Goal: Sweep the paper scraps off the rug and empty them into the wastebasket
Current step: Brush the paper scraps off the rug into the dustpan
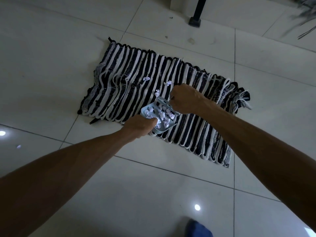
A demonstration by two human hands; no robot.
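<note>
1. The left hand [139, 124] gripped a pale blue dustpan [158, 117] holding most paper scraps [162, 115].
2. The right hand [185, 99] clasped a small brush [166, 105].
3. Three scraps [146, 78] lay on the striped rug [196, 127].
4. No writing was legible.

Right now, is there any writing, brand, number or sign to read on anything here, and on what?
None can be read.
Dustpan: plain pale blue, no label showing.
Brush: no mark showing.
Paper scraps: crumpled, too small to show any print.
Rug: only black and white stripes.
Floor tiles: bare, no signs.
</note>
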